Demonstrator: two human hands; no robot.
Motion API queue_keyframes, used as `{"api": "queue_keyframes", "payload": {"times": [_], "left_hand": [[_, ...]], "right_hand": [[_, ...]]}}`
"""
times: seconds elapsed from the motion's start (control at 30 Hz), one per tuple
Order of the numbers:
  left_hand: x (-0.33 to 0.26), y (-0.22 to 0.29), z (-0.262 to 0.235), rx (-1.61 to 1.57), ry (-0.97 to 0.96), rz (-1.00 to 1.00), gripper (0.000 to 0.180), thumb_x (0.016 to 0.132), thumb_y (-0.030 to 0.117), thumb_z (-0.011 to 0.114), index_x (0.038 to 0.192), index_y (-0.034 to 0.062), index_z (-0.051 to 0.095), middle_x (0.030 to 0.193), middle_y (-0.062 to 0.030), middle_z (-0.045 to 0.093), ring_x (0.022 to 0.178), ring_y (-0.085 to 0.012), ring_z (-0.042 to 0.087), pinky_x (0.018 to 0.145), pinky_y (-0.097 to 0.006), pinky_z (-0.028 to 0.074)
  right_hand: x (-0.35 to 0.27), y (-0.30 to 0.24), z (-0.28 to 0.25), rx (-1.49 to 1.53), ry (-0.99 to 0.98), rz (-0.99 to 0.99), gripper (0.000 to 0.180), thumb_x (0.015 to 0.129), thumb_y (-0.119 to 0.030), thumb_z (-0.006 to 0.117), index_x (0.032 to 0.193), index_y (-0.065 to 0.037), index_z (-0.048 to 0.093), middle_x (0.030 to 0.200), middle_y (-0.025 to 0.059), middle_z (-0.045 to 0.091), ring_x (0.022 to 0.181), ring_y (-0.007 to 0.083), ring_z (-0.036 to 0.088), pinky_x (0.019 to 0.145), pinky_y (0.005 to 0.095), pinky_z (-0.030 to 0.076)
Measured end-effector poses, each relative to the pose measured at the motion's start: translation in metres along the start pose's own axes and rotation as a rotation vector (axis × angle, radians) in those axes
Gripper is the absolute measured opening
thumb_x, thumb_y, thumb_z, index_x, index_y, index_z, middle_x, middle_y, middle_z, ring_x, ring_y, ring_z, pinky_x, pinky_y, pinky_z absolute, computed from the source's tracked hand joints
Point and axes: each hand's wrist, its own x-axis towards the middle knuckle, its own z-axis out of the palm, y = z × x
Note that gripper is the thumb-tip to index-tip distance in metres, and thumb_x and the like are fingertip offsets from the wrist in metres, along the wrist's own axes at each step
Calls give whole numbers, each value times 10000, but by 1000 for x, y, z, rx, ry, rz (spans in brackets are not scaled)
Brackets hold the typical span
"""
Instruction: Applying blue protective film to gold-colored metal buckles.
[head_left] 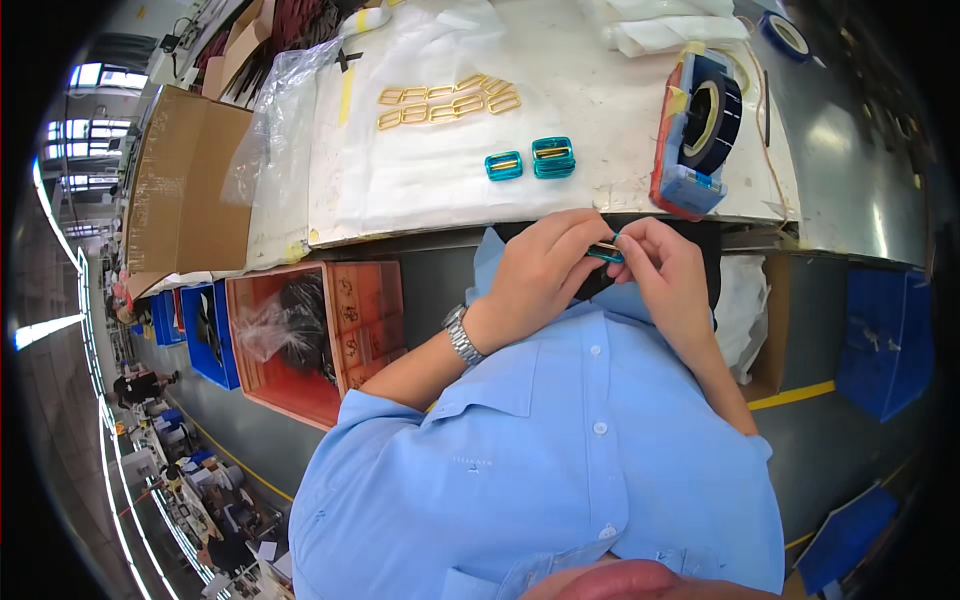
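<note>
Just in front of the table's near edge, both hands meet over a small teal buckle (606,253) with a gold-coloured middle. My left hand (540,268), with a metal watch on its wrist, pinches the buckle from one side. The fingers of my right hand (664,268) close on its other end and cover part of it. On the white table lie a single teal buckle (503,166) and, to its right, a small stack of teal buckles (553,158). Farther back, gold metal slider frames (447,106) are spread in rough rows.
A tape dispenser (690,135) with a dark roll stands at the table's right. Another tape roll (785,38) lies at the far right. A cardboard box (190,180) sits at the left. Below are an orange crate (365,310) holding bagged dark material and a blue bin (885,335).
</note>
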Motion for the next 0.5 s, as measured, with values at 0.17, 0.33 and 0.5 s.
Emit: {"api": "queue_keyframes", "payload": {"times": [0.17,0.33,0.5], "left_hand": [[6,6,-22,225,45,110,415,813,-2,845,1214,36,744,1164,-134,756,1016,-352,724,896,-438,592],[12,0,-50,342,91,123,419,803,-6,853,1208,34,753,1113,-139,768,1031,-352,730,909,-439,579],[23,-41,-85,359,143,-98,358,867,-4,833,1217,36,769,1182,-142,788,1081,-327,745,959,-393,577]], "right_hand": [[8,-21,10,-132,-13,-93,131,1078,-86,676,1053,35,719,788,103,762,697,119,741,637,269,564],[24,-17,31,-128,22,-330,240,1064,-141,722,1244,16,750,909,143,798,726,197,768,665,297,574],[23,-17,28,-176,-90,-200,339,1051,-159,731,1341,15,703,927,141,807,761,201,771,715,325,588]]}}
